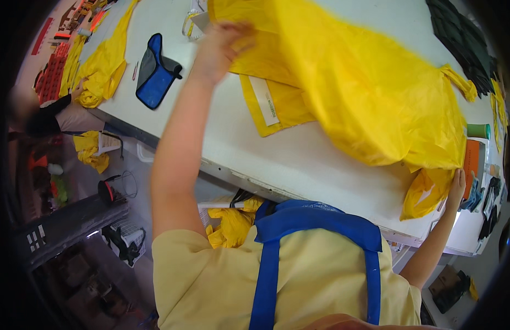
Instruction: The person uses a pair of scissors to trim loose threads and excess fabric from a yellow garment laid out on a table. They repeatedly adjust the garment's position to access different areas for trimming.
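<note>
A large yellow garment [370, 93] of thin, shiny cloth is spread and billowing over the white table, its upper part blurred by motion. At its right end my right hand [457, 186] pinches the cloth's lower edge. My left hand [224, 45] is raised over the cloth's left part, smeared by motion, with fingers apart and nothing visible in them. Below the billowing cloth a flatter yellow piece [288, 104] lies on the table, bearing a white printed strip [264, 101]. A yellow fold [425, 195] hangs beneath my right hand.
On the white table [227, 132] lie a blue and grey pouch-like piece [157, 74] and dark folded cloth [461, 41]. A green thread spool [478, 131] and an orange box [471, 159] stand at right. A co-worker's hand [78, 88] touches yellow cloth at far left. Yellow cloth [231, 225] fills a bin below.
</note>
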The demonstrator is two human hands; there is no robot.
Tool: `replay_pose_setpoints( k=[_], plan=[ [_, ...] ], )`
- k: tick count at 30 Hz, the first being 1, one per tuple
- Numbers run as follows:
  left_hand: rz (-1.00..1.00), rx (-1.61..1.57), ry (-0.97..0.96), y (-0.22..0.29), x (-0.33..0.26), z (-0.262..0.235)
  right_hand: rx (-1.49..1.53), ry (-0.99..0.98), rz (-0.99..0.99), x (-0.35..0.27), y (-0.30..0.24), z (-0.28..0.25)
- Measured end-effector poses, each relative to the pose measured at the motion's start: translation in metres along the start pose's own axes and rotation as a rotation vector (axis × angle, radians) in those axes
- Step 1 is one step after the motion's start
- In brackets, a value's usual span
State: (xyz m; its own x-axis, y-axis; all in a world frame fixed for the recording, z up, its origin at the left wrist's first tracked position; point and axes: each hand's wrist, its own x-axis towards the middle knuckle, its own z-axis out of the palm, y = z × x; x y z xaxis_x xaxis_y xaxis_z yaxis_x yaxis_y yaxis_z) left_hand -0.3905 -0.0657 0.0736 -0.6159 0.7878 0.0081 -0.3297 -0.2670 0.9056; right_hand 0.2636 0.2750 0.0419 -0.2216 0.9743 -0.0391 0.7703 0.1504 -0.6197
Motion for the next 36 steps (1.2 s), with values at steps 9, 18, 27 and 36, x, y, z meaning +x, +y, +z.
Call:
replay_pose_setpoints(
  k=[9,18,27,36],
  plan=[
    [-0.174,0.523,0.118,-0.124,0.079,0.096,0.155,-0.029,0.154,0.018,-0.001,0.037],
    [-0.519,0.375,0.406,-0.190,0.136,0.034,-0.124,0.047,-0.064,-0.019,-0.019,0.035],
    [-0.583,0.228,0.202,-0.204,0.146,0.010,-0.492,0.265,-0.074,-0.138,0.032,0.110],
    [0.053,0.695,-0.249,0.117,0.157,-0.001,-0.570,0.373,-0.125,-0.057,0.076,-0.070]
  ],
)
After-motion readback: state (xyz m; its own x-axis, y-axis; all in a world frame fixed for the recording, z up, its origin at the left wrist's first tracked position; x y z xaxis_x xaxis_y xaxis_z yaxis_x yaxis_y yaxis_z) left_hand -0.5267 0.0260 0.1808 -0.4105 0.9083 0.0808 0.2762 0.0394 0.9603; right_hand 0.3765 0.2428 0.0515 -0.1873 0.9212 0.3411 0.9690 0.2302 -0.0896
